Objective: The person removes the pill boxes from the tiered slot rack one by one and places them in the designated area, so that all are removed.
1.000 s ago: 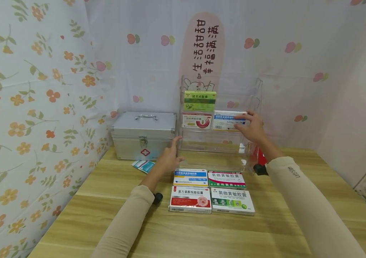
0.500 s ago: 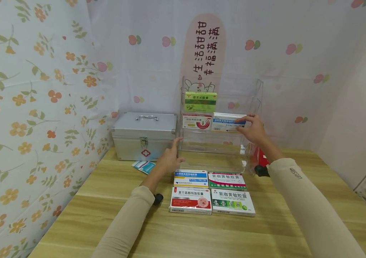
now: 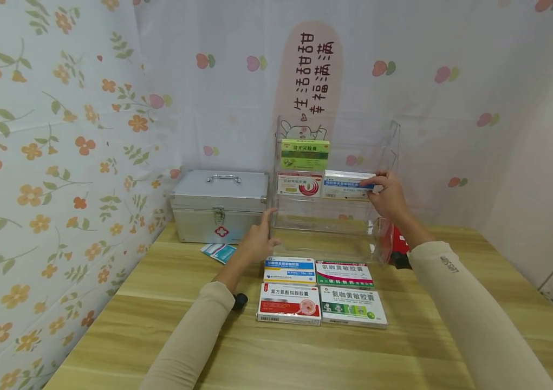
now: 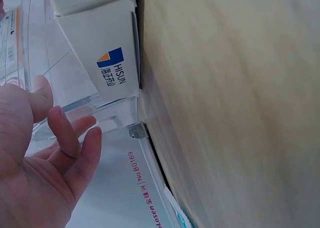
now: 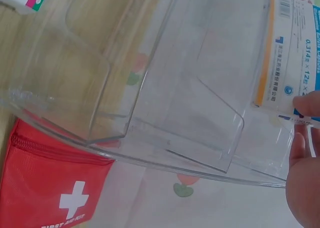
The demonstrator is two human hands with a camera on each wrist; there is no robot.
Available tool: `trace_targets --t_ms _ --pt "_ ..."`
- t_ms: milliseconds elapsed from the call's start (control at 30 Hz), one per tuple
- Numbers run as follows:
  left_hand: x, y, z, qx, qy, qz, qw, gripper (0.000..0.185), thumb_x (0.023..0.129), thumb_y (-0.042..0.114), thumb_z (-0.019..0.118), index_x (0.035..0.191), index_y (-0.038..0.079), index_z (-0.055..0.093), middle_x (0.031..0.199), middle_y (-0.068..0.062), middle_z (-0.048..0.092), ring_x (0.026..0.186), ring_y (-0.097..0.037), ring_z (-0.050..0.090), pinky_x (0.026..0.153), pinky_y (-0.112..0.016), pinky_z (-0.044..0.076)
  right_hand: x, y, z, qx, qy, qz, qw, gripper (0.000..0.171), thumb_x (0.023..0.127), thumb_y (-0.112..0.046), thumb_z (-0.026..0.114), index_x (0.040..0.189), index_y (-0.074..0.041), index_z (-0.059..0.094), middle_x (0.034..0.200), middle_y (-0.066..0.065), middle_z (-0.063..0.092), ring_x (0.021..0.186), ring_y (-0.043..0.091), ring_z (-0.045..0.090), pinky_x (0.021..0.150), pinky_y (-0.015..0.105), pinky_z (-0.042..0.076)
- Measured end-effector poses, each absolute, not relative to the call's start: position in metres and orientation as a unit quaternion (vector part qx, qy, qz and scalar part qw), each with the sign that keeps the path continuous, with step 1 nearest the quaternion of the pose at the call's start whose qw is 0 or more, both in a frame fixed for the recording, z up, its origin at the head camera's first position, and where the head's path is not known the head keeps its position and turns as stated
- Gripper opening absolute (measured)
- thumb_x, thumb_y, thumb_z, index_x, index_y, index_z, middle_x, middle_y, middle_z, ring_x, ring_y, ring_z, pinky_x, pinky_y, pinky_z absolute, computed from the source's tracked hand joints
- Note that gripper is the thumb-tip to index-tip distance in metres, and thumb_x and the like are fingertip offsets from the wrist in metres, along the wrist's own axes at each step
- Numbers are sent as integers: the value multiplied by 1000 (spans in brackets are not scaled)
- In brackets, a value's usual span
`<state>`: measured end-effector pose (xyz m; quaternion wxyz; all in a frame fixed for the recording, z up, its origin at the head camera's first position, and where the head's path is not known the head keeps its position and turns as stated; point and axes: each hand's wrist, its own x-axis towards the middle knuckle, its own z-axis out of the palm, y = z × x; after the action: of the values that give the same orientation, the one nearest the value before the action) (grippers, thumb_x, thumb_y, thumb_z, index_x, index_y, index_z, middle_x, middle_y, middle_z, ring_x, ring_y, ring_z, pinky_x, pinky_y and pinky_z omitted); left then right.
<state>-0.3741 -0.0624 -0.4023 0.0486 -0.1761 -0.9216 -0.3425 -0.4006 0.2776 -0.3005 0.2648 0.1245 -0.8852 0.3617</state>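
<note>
A clear acrylic tiered rack (image 3: 322,214) stands on the table. My right hand (image 3: 390,199) pinches the right end of a blue-and-white medicine box (image 3: 343,189) in one of its upper tiers; in the right wrist view, thumb and fingers meet at the box's corner (image 5: 285,95). Beside that box leans a white medicine box with a red swirl (image 3: 299,185), and a green medicine box (image 3: 304,155) sits one tier higher. At the rack's lower left side is my left hand (image 3: 255,242), fingers loosely extended and holding nothing; whether it touches the plastic I cannot tell.
Several medicine boxes lie flat before the rack, among them a red-and-white one (image 3: 288,303) and a green-and-white one (image 3: 353,307). A silver first-aid case (image 3: 219,206) stands left, with a teal packet (image 3: 219,252) before it. A red first-aid pouch (image 5: 55,175) lies right of the rack.
The top of the blue-and-white box has tipped slightly forward, and my right hand has shifted to its right end. My left hand keeps its place; the view moved slightly.
</note>
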Motion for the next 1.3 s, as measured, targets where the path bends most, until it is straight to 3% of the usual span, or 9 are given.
trace_targets --t_ms 133,233,367,533,867,1100,1300 --pt "-374 -61 -402 -173 -921 -345 46 88 95 20 69 154 38 6 63 -10 56 47 -19 51 44 -29 39 -398 279 -300 141 -886 351 270 26 86 16 60 105 5 74 124 23 55 112 38 51 87 54 53" --pt "-373 -61 -402 -169 -923 -342 45 88 95 20 69 154 38 5 64 -10 57 48 -20 52 45 -30 40 -397 280 -299 150 -887 342 273 25 88 15 60 105 4 75 121 22 57 109 37 53 82 39 55" --pt "-374 -60 -402 -168 -925 -338 40 88 95 21 68 154 38 4 65 -10 58 49 -20 54 45 -31 42 -395 283 -297 154 -883 340 285 24 89 12 60 106 4 74 123 22 56 109 38 54 75 18 46" --pt "-376 -61 -403 -174 -925 -334 47 89 94 22 70 154 38 5 67 -10 58 51 -21 56 46 -32 44 -394 283 -294 153 -870 352 308 23 89 11 62 106 3 74 125 20 56 112 36 55 73 9 41" --pt "-375 -65 -398 -181 -930 -318 40 92 92 27 72 155 38 7 74 -7 59 56 -21 59 49 -33 48 -387 284 -289 155 -833 397 352 27 87 12 65 111 3 72 126 21 53 105 37 60 75 6 46" --pt "-372 -67 -390 -191 -937 -274 103 83 88 27 77 153 32 25 108 -5 62 87 -24 59 62 -38 49 -370 287 -290 156 -817 426 357 30 90 6 65 119 -1 71 122 14 54 109 31 59 79 9 48" --pt "-370 -67 -385 -190 -941 -262 100 80 90 31 75 153 33 26 122 -6 66 101 -27 64 78 -49 52 -351 284 -297 157 -795 462 360 32 91 6 64 122 1 67 122 16 54 108 30 57 81 12 50"
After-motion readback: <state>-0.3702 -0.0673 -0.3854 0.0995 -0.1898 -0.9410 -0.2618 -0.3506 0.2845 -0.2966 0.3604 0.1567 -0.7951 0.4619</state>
